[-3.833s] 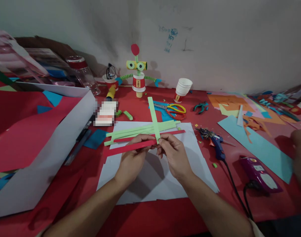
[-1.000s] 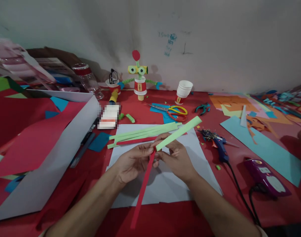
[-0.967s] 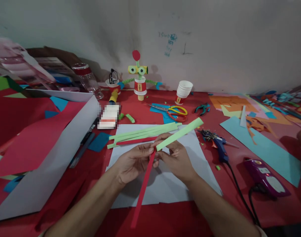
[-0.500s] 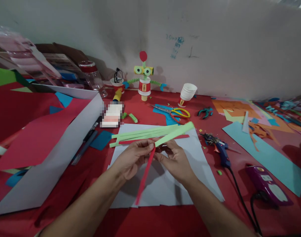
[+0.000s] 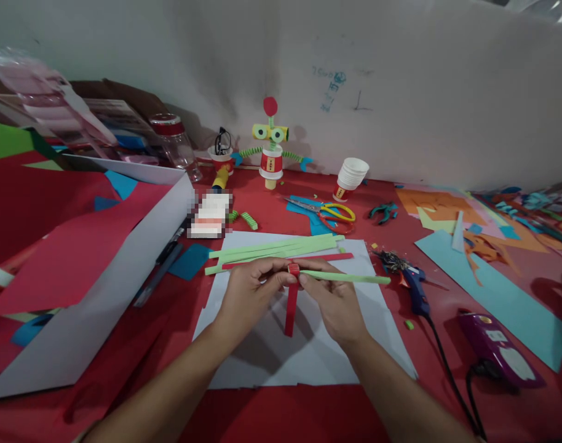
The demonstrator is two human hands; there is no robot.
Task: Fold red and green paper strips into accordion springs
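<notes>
The left hand (image 5: 251,292) is pinching a small folded paper block (image 5: 294,269) from its left side, its grip closed on it between thumb and fingers. The right hand (image 5: 339,307) is closing its grip where the green strip (image 5: 359,278) is leaving the block and pointing right. A red strip (image 5: 291,314) is hanging from the block towards the near side, above the white paper (image 5: 244,363) that is lying on the red desk (image 5: 281,415). Just beyond the hands, a loose red strip (image 5: 343,256) and a bunch of green strips (image 5: 272,248) are resting across the paper's far part. Farther off, scissors (image 5: 323,210) are lying partly on blue paper (image 5: 296,215). To the right, a glue gun (image 5: 415,288) is lying near the white paper, and a paper-cup figure (image 5: 270,165) is standing at the far side, near the wall (image 5: 423,92).
</notes>
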